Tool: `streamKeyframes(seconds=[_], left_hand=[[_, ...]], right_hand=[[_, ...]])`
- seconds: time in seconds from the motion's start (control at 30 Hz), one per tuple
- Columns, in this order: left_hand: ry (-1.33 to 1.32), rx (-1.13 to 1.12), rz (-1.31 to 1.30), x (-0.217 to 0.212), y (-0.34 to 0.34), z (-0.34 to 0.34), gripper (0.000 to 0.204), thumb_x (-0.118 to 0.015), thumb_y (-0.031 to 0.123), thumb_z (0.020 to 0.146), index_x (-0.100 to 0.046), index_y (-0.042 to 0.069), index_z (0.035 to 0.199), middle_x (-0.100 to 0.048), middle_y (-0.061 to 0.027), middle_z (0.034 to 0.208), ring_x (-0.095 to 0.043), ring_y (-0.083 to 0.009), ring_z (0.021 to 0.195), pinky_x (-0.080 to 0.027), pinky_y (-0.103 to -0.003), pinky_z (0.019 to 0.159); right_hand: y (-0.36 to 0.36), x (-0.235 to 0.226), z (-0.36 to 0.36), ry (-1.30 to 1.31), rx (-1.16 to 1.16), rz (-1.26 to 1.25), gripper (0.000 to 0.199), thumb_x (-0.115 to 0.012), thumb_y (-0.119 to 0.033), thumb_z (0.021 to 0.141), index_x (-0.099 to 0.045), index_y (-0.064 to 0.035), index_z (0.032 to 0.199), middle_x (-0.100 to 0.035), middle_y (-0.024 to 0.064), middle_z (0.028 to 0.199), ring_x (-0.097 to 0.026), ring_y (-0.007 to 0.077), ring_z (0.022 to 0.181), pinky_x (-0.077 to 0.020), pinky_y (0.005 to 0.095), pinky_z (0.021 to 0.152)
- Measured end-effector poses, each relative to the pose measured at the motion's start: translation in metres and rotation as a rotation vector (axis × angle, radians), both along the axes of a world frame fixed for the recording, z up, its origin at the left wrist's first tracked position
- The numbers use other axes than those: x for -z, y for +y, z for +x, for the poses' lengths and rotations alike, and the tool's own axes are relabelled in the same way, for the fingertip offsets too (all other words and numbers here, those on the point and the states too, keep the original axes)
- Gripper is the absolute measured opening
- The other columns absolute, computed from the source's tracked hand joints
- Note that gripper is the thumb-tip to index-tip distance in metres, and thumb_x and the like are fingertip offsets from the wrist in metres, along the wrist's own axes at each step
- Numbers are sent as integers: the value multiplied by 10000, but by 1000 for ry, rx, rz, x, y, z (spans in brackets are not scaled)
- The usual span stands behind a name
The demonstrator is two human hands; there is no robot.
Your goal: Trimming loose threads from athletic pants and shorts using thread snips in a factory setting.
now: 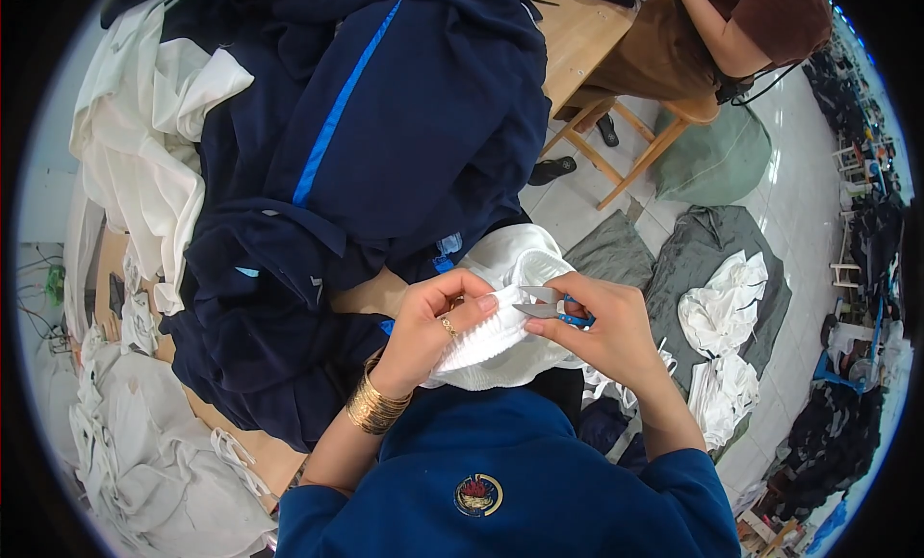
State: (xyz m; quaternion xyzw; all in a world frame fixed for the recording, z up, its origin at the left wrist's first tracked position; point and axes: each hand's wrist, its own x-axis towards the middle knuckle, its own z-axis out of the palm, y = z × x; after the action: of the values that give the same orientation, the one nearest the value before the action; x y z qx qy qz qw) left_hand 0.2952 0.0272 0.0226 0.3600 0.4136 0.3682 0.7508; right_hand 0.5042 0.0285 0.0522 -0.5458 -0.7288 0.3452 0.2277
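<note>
A: Left hand (430, 325) state?

B: Fingers pinched together on the white ribbed fabric (500, 332), thumb and forefinger clamping its edge. Ring on one finger, stack of gold bangles (375, 404) at the wrist.

A: Right hand (602, 327)?

B: Closed around small thread snips (551, 310) with blue handles. Metal blades point left, tips touching the fabric edge right beside the left fingertips.

A: Where does the fabric sit?

B: Held up between both hands, in front of the person's chest, above the blue top. Its bulk curls upward and back toward the pile of navy garments (385, 164) with a bright blue stripe.

A: Pile on what?

B: On a wooden desk (577, 34), bare wood showing at the top. White garments (144, 144) heaped on the left side of it.

A: Surroundings?

B: Grey cloth (693, 260) on the tiled floor to the right, white pieces lying on it. Another person (731, 29) seated on a wooden stool (645, 139) top right.
</note>
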Motion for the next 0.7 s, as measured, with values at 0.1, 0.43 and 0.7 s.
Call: streamKeyframes(seconds=[0.1,0.43,0.7], left_hand=[[-3,2,-7,0,0,0,118,-570,111,863,-600,3,902,-598,-11,800,-532,-43,708,-424,-180,641],[-49,25,-59,0,-2,0,162,-565,143,872,-602,2,942,-605,-14,825,-541,-44,722,-431,-181,652],[-36,42,-38,0,-2,1,156,-565,139,873,-604,2,936,-606,-11,828,-543,-45,726,-432,-183,654]], right_hand=[[1,-2,0,17,2,-27,332,-732,-333,690,-635,-57,847,-564,60,601,-554,186,516,-424,283,483],[0,2,3,59,-68,62,258,-745,-214,677,-638,-36,830,-607,80,680,-567,187,560,-428,264,510],[2,2,3,24,-77,73,254,-746,-212,673,-639,-34,819,-609,81,675,-582,189,576,-437,265,516]])
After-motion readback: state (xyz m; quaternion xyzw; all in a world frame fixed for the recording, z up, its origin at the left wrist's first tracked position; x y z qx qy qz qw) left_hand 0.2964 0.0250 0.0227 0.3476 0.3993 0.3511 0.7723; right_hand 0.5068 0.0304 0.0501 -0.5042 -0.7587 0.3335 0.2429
